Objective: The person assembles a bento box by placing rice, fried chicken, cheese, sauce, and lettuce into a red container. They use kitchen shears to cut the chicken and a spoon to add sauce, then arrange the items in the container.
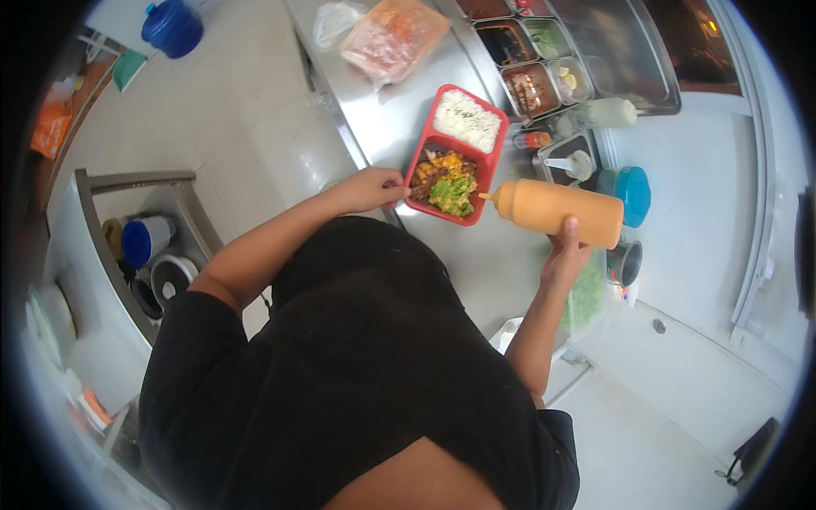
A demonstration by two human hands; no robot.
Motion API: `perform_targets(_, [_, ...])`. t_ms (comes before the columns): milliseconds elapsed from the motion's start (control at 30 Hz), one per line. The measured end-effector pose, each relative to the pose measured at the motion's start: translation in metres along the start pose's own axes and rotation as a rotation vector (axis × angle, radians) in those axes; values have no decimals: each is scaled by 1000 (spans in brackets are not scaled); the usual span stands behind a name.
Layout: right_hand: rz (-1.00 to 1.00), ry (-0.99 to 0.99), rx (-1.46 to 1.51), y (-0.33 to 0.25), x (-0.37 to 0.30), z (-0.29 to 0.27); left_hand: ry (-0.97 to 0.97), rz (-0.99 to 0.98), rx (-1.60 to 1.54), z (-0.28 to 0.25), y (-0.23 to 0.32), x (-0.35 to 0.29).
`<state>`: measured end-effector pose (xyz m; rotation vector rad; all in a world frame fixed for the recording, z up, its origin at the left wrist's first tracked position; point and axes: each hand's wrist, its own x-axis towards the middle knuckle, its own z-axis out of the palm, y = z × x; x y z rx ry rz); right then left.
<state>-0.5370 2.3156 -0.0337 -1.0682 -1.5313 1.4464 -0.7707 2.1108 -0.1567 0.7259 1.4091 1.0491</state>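
A red two-part meal tray (420, 204) lies on the steel counter. White rice (467, 121) with dark flecks fills its far compartment; browned meat (427, 176) with orange sauce and chopped green lettuce (455, 195) share the near one. My left hand (374, 189) pinches the tray's left rim with thumb and fingertips. In my right hand (568, 246) is an orange squeeze bottle (561, 211), tilted onto its side. Its nozzle points left, at the tray's right edge by the lettuce. Most of my right fingers are hidden behind the bottle.
Steel pans of ingredients (531, 87) line the counter's far right. A pale squeeze bottle (605, 113), a teal-lidded container (631, 196) and a steel pot (625, 262) stand along the right side. Bagged food (393, 41) lies beyond the tray. A steel shelf unit (140, 183) is at left.
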Motion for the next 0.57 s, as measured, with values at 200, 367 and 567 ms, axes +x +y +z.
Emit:
perform_targets(200, [241,18,740,-15,85,-15,46,-3,2,-11,-3,-1])
perform_targets(367, [447,25,1159,-8,199,-27,103,-6,-20,-21,-8,-8])
perform_targets(567, [655,134,1479,23,288,-49,157,-38,-6,-31,-5,-18])
